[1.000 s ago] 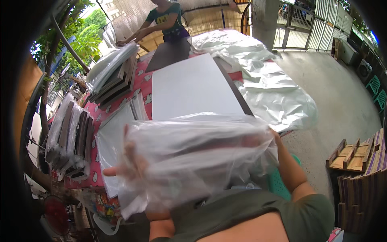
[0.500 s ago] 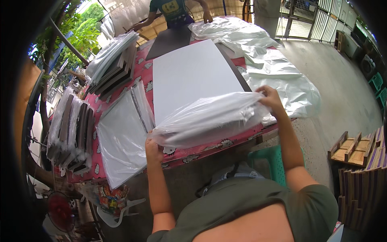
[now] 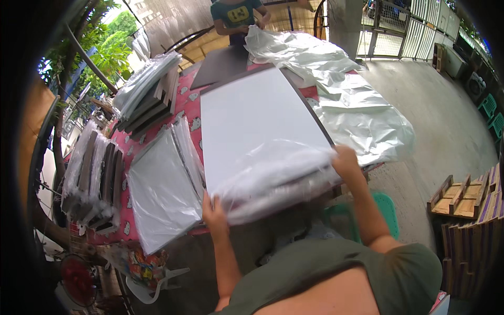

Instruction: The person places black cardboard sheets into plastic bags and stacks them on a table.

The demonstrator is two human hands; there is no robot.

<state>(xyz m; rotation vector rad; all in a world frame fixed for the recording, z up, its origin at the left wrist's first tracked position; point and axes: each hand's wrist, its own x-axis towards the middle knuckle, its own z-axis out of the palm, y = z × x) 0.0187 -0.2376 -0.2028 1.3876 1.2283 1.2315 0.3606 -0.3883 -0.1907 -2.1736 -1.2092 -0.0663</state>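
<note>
Head view: left hand (image 3: 214, 214) and right hand (image 3: 346, 161) both grip the clear plastic bag (image 3: 273, 178), its mouth over the near end of the white board (image 3: 252, 115) on the table (image 3: 185, 107). I'd say bagging's barely begun; most board still bare.

1. Outdoor covered work area, daylight, bare concrete floor (image 3: 436, 121) right of the hands.
2. Counter (image 3: 185, 107) with a pink patterned cloth runs away ahead of the hands.
3. Wooden pallets (image 3: 462, 197) stacked far right, near the hands' level.
4. White metal fence (image 3: 420, 26) far ahead right; green trees (image 3: 113, 47) far ahead left.
5. Green plastic stool (image 3: 388, 210) just right, below the hands.
6. White plastic chair (image 3: 152, 281) lower left.
</note>
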